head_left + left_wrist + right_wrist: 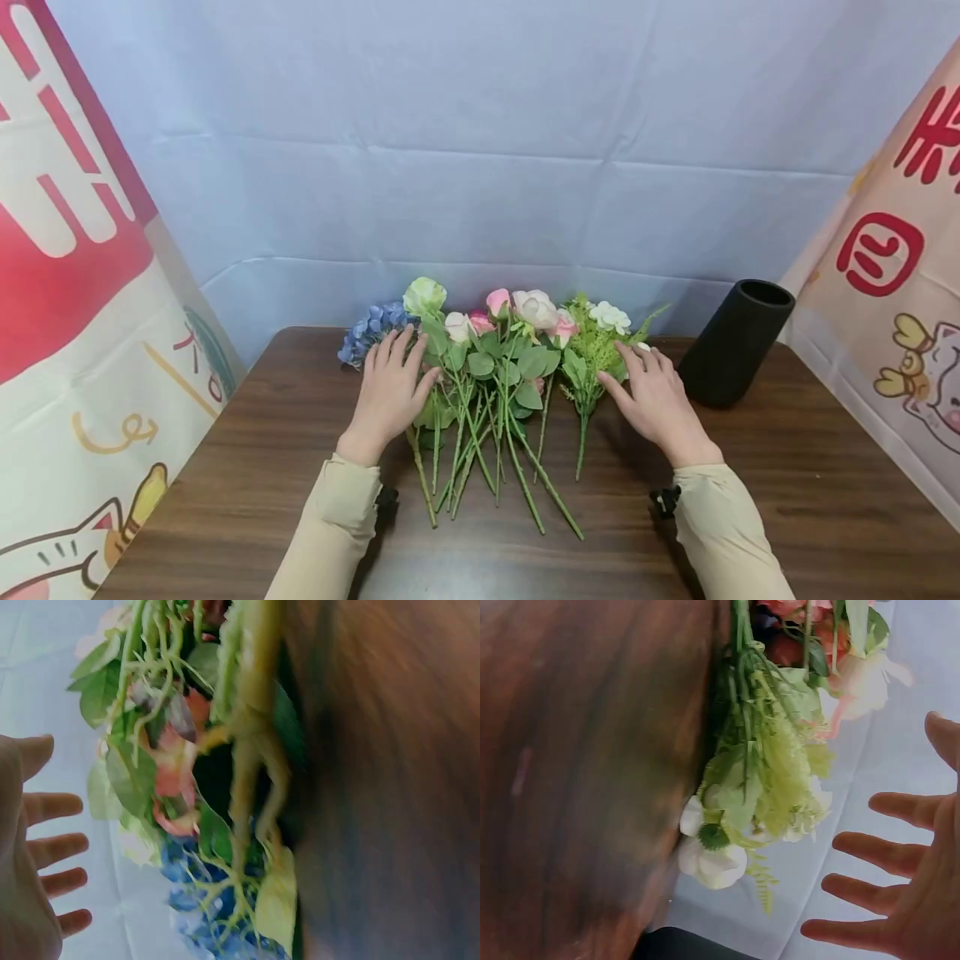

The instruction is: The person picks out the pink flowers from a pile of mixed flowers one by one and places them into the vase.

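A pile of artificial flowers lies on the table, blooms toward the back and green stems (517, 458) toward the front. My left hand (390, 392), fingers spread, is over the left side beside the blue hydrangea (367, 333) and below the pale green bloom (424, 297). Pink and white roses (534, 308) fill the middle. At the right, my right hand (656, 396) hovers with spread fingers by the leafy sprig with white blossoms (585, 367). Both wrist views show empty palms, with the left hand (37, 855) and right hand (900, 870) apart from the flowers.
A black tapered vase (735, 346) stands upright at the table's back right, right of my right hand. The brown wooden table (247, 467) meets a pale blue cloth backdrop (480, 167). Printed cloths hang at left (67, 333) and right (900, 275).
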A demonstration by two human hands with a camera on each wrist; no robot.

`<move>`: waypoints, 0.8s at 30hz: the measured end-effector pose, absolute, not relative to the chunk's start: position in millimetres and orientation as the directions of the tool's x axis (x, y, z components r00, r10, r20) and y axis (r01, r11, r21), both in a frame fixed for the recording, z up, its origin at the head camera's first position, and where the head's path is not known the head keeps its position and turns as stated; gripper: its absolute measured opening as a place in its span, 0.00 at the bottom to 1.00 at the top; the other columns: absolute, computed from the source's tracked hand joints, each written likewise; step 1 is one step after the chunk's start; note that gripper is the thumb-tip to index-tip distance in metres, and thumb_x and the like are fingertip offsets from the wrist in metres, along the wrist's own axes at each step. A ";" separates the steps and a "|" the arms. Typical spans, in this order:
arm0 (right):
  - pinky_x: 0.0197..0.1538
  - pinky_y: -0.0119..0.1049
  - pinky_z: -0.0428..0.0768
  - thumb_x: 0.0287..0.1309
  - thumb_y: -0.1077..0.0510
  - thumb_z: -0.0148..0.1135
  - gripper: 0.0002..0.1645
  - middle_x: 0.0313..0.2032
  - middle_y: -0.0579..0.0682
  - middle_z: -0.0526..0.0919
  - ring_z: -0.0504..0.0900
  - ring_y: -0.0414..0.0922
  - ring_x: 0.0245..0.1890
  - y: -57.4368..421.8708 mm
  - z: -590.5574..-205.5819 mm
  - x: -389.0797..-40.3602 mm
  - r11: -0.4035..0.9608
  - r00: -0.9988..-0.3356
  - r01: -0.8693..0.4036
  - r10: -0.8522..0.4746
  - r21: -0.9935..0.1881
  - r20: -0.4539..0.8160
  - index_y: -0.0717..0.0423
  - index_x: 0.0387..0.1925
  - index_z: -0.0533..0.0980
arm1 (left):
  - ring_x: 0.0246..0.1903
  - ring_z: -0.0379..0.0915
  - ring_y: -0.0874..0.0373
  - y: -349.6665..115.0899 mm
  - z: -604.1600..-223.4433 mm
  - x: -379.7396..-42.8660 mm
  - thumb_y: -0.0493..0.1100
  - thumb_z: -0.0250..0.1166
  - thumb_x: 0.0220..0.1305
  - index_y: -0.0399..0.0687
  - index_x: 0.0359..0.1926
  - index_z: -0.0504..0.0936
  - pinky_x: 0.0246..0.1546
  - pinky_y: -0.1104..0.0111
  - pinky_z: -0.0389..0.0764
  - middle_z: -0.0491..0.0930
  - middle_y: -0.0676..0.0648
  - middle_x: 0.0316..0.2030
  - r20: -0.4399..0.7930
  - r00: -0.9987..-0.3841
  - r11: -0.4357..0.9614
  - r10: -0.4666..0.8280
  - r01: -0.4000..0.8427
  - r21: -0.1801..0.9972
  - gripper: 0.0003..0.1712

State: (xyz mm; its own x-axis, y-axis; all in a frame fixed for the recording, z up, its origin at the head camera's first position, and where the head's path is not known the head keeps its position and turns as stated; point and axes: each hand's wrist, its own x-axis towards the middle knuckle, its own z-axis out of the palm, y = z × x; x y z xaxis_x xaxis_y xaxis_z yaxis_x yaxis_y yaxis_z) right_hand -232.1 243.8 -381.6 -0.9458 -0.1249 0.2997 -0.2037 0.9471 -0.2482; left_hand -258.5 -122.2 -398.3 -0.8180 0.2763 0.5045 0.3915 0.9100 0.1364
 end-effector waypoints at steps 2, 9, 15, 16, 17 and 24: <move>0.55 0.63 0.54 0.59 0.33 0.36 0.42 0.60 0.67 0.57 0.52 0.68 0.59 243.5 -380.4 -232.2 0.946 -0.949 -0.204 -0.127 -0.252 0.290 0.57 0.64 0.55 | 0.63 0.47 0.43 -117.2 -396.3 -259.6 0.57 0.50 0.62 0.49 0.62 0.61 0.60 0.48 0.50 0.54 0.42 0.64 0.540 -0.788 0.898 0.297 0.423 0.123 0.31; 0.48 0.59 0.66 0.59 0.36 0.41 0.36 0.55 0.63 0.65 0.62 0.64 0.54 236.2 -377.3 -234.3 0.933 -0.925 -0.251 -0.153 -0.257 0.347 0.56 0.60 0.63 | 0.56 0.60 0.47 -97.5 -388.9 -265.8 0.46 0.59 0.57 0.45 0.58 0.68 0.53 0.52 0.63 0.66 0.42 0.57 0.620 -0.709 0.859 0.336 0.500 0.107 0.27; 0.44 0.55 0.71 0.58 0.44 0.50 0.27 0.48 0.62 0.74 0.71 0.59 0.48 227.1 -373.9 -240.4 0.928 -0.872 -0.295 -0.166 -0.225 0.460 0.55 0.53 0.70 | 0.45 0.70 0.51 -78.5 -381.3 -276.2 0.39 0.61 0.55 0.43 0.51 0.74 0.47 0.56 0.69 0.76 0.45 0.44 0.660 -0.651 0.813 0.375 0.573 0.103 0.20; 0.43 0.55 0.72 0.58 0.44 0.50 0.26 0.48 0.61 0.74 0.72 0.58 0.48 225.5 -373.4 -241.6 0.927 -0.870 -0.298 -0.167 -0.226 0.463 0.55 0.53 0.70 | 0.43 0.70 0.51 -75.0 -380.1 -278.7 0.38 0.61 0.54 0.43 0.49 0.75 0.45 0.57 0.70 0.76 0.45 0.42 0.666 -0.641 0.807 0.383 0.582 0.096 0.18; 0.42 0.55 0.72 0.59 0.43 0.49 0.25 0.48 0.61 0.75 0.73 0.58 0.48 223.8 -372.7 -242.7 0.926 -0.871 -0.299 -0.166 -0.231 0.463 0.54 0.52 0.71 | 0.40 0.70 0.51 -71.5 -379.0 -281.4 0.37 0.61 0.54 0.43 0.46 0.76 0.44 0.58 0.71 0.76 0.45 0.39 0.671 -0.631 0.803 0.389 0.590 0.089 0.16; 0.38 0.52 0.75 0.59 0.41 0.47 0.25 0.47 0.57 0.77 0.77 0.54 0.44 213.0 -367.2 -246.8 0.918 -0.871 -0.309 -0.169 -0.248 0.461 0.53 0.49 0.73 | 0.29 0.63 0.55 -47.7 -369.0 -303.0 0.38 0.60 0.56 0.45 0.33 0.81 0.31 0.65 0.65 0.70 0.48 0.26 0.675 -0.609 0.779 0.416 0.622 0.082 0.05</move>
State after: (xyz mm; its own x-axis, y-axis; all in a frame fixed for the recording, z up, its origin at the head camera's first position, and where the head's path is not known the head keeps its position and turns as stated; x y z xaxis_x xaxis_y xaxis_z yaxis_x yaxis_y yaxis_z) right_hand -246.8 213.0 -367.2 -0.8711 -0.1688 0.4613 -0.3094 0.9179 -0.2483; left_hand -303.0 -47.7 -369.0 -0.6092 0.4155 0.6755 0.6217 0.7790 0.0815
